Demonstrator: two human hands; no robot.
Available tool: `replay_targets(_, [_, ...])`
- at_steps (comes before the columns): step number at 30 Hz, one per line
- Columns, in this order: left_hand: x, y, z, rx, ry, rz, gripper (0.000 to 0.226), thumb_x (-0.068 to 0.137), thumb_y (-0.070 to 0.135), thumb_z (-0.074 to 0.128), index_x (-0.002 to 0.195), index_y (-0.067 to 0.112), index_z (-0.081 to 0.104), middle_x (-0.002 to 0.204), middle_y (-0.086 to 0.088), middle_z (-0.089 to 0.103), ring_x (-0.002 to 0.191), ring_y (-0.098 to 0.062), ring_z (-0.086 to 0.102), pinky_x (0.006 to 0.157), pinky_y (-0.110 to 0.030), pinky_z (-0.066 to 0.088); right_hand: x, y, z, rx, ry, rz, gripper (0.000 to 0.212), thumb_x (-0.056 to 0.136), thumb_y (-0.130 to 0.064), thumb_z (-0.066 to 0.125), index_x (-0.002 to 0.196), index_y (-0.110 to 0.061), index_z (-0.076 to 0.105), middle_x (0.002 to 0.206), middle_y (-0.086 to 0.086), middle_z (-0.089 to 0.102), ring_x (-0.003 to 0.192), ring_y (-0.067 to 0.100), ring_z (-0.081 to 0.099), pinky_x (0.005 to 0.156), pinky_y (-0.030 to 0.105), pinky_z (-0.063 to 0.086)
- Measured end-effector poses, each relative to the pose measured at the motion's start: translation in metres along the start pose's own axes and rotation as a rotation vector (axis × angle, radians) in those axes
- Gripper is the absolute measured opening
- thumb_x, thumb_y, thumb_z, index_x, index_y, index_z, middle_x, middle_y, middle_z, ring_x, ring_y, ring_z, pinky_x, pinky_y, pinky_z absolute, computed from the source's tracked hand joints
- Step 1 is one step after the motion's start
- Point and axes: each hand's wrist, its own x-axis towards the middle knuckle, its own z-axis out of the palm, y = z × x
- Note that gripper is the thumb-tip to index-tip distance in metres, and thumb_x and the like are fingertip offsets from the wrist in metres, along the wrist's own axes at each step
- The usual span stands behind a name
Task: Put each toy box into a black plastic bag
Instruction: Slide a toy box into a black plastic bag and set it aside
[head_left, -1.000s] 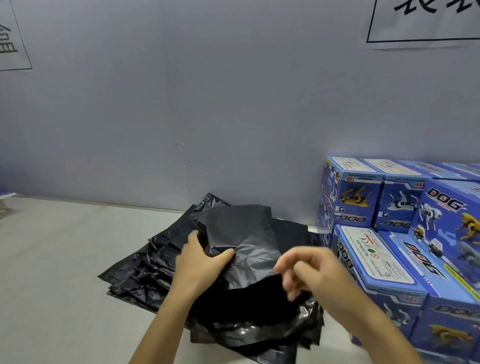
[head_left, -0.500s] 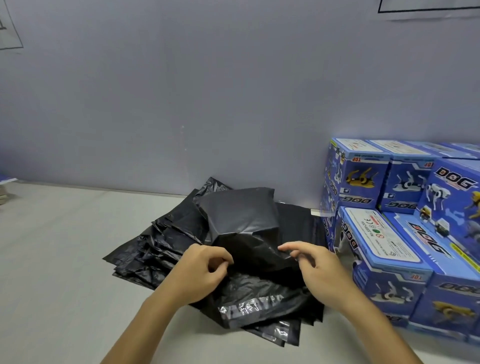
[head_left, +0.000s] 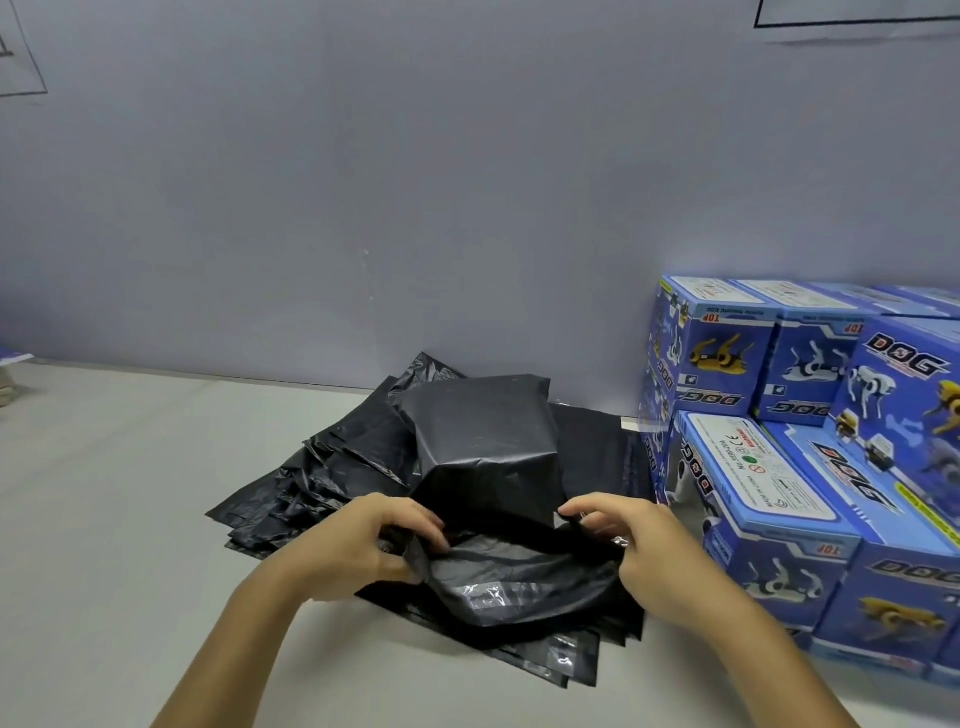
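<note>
**A:** What have my hands got hold of?

**B:** From my seat here I see the left hand (head_left: 358, 551) with fingers curled, pinching the near left edge of the filled black plastic bag (head_left: 483, 457). The right hand (head_left: 641, 545) pinches the same bag's edge on the other side, thumb and fingers bent round the film. The two hands are apart, with the bag's loose flap (head_left: 514, 577) stretched between them.

**A:** And where does that bag sit?

**B:** It lies on top of the pile of flat black plastic bags (head_left: 332, 478), which is spread on the pale surface (head_left: 130, 519) against the grey wall (head_left: 415, 182). The bag bulges in a boxy shape; I take it a toy box is inside, though the plastic hides it and I cannot say for sure.

**A:** The other boxes?

**B:** The stack of blue toy boxes (head_left: 810, 467) printed "DOG" stands just to the right of the pile, two layers high, its nearest box (head_left: 753, 493) close beside the right hand. Left of the pile, at the frame's edge, something small (head_left: 13, 374) lies on the surface, too cut off to name.
</note>
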Motion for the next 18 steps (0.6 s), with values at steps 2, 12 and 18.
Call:
replay_targets(2, [0.004,0.001,0.001,-0.021,0.114,0.029,0.052,0.086,-0.007,0.064,0.078,0.042,0.078,0.108,0.021,0.072,0.107,0.004,0.064,0.092,-0.023,0.052,0.0,0.001,-0.001,-0.013,-0.018,-0.007,0.089,0.071,0.024,0.034,0.109,-0.051,0.064,0.112,-0.011,0.066,0.109,0.004,0.06,0.09,0.021,0.053])
replay_targets(12, [0.009,-0.001,-0.002,-0.252,0.75,0.116,0.067,0.081,-0.028,0.038,0.084,0.032,0.067,0.085,0.003,0.069,0.067,-0.02,0.058,0.057,-0.017,0.045,-0.004,-0.008,0.006,0.009,-0.083,-0.152,0.073,0.085,0.002,0.065,0.121,-0.06,0.05,0.111,-0.022,0.055,0.107,-0.007,0.053,0.079,0.014,0.049])
replay_targets(18, [0.008,0.002,-0.002,-0.274,0.758,0.082,0.064,0.081,-0.027,0.04,0.08,0.031,0.068,0.083,0.004,0.071,0.079,-0.007,0.066,0.071,-0.012,0.051,0.002,-0.019,0.026,0.032,0.067,-0.318,0.057,0.076,-0.029,0.085,0.123,-0.05,0.06,0.122,-0.027,0.048,0.116,-0.001,0.049,0.091,0.017,0.045])
